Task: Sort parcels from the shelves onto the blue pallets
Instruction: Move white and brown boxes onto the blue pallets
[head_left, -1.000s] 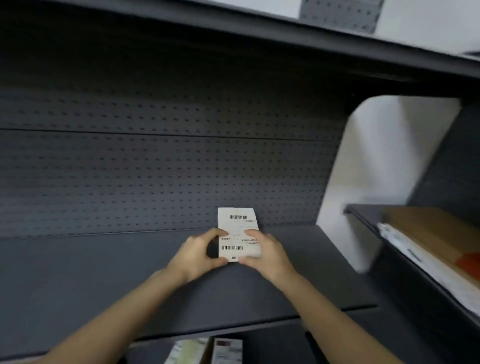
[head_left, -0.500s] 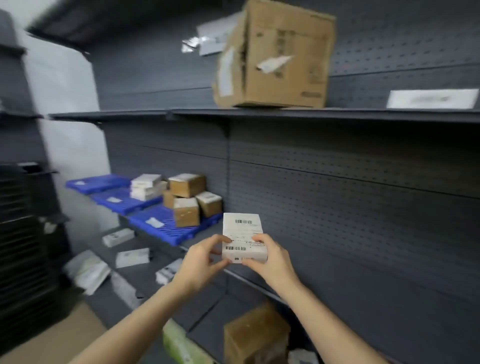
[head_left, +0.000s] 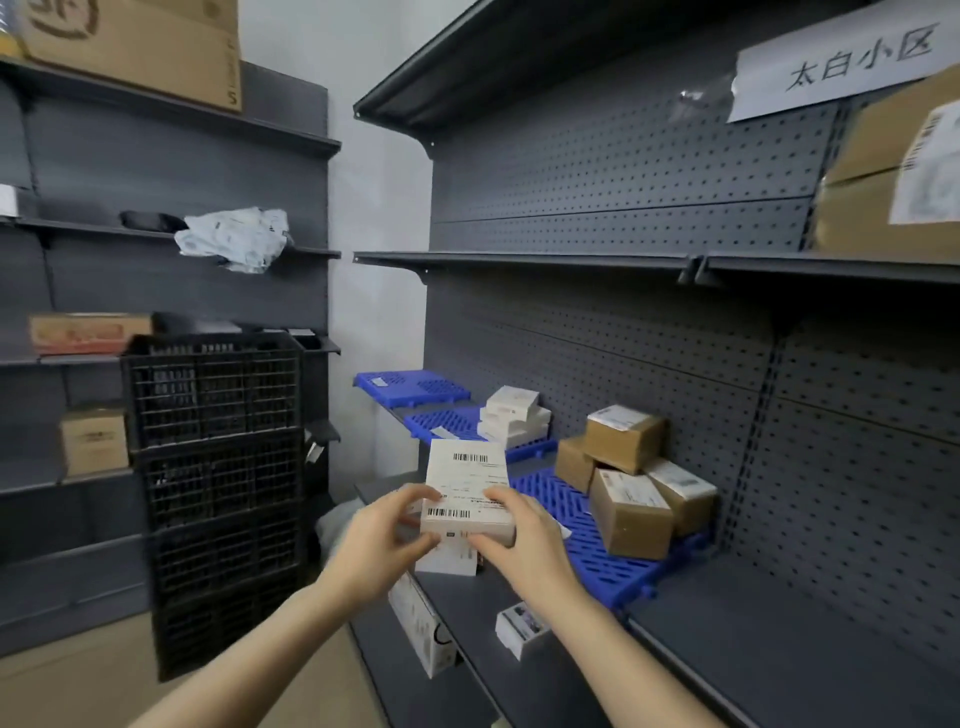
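Observation:
I hold a small white parcel (head_left: 467, 488) with barcode labels in front of me, above the lower shelf. My left hand (head_left: 379, 540) grips its left end and my right hand (head_left: 524, 540) grips its right end. Beyond it three blue pallets lie along the shelf: the nearest blue pallet (head_left: 587, 545) carries several brown boxes (head_left: 631, 483), the middle blue pallet (head_left: 447, 421) carries stacked white boxes (head_left: 514, 421), and the far blue pallet (head_left: 410, 387) bears only a small slip.
Loose white parcels (head_left: 519, 626) lie on the grey shelf (head_left: 753, 639) below my hands. A stack of black crates (head_left: 218, 467) stands on the floor to the left. Shelves on the left wall hold cardboard boxes (head_left: 93, 439) and a plastic bag (head_left: 234, 236).
My view has swung left from the bare shelf to the blue pallets, which are now much nearer. Both hands have kept hold of the white parcel throughout.

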